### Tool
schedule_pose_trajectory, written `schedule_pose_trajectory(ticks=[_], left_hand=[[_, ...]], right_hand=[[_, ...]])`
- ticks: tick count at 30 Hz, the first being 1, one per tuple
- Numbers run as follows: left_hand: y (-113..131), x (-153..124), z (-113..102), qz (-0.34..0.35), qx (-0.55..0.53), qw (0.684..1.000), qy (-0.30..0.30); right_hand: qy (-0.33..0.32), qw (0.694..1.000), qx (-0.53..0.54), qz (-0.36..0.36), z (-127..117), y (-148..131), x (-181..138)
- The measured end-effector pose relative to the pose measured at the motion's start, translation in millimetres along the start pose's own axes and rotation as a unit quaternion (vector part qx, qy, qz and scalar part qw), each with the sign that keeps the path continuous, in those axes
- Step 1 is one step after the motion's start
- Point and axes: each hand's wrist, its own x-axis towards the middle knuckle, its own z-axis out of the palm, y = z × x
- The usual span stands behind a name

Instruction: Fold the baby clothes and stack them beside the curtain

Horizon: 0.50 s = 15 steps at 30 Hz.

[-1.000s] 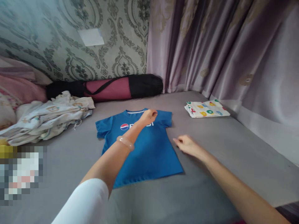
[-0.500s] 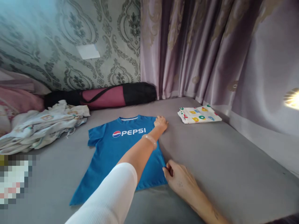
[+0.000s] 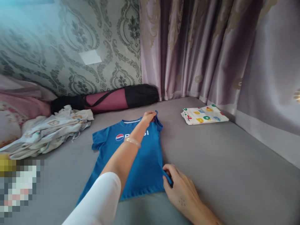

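Note:
A blue T-shirt (image 3: 145, 162) with a white "PEPSI" print and round logo lies spread on the grey bed sheet, its neckline away from me. My left hand (image 3: 150, 117) pinches the shirt near its right shoulder, and that sleeve hangs bent from the lifted cloth. The left forearm, with a clear bangle (image 3: 132, 142) and a white sleeve, crosses over the shirt and hides part of the lettering. Near the lower right side edge, my right hand (image 3: 179, 187) grips a fold of the same shirt between thumb and fingers.
A folded white cloth with colourful prints (image 3: 203, 114) lies at the back right. Rumpled pale clothes (image 3: 53, 129) are heaped at the left, by pink bedding (image 3: 25, 107). Along the wall rests a long maroon and black bag (image 3: 110, 100). Curtains (image 3: 187, 50) border the right side.
My left hand has gone from lying at the right sleeve to holding up cloth near the shoulder, slightly left and farther off. The shirt's right side is now raised and gathered at both hands.

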Motion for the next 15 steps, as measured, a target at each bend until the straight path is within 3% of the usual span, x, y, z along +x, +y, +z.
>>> schedule_pose_trajectory(ticks=[7, 15], left_hand=[[-38, -20, -67, -0.080, -0.211, 0.973, 0.037], [-70, -44, -88, -0.126, -0.241, 0.961, 0.043]], right_hand=[[0.018, 0.989, -0.015, -0.147, 4, -8, -3], [0.000, 0.977, -0.024, -0.210, 1, -10, -1]])
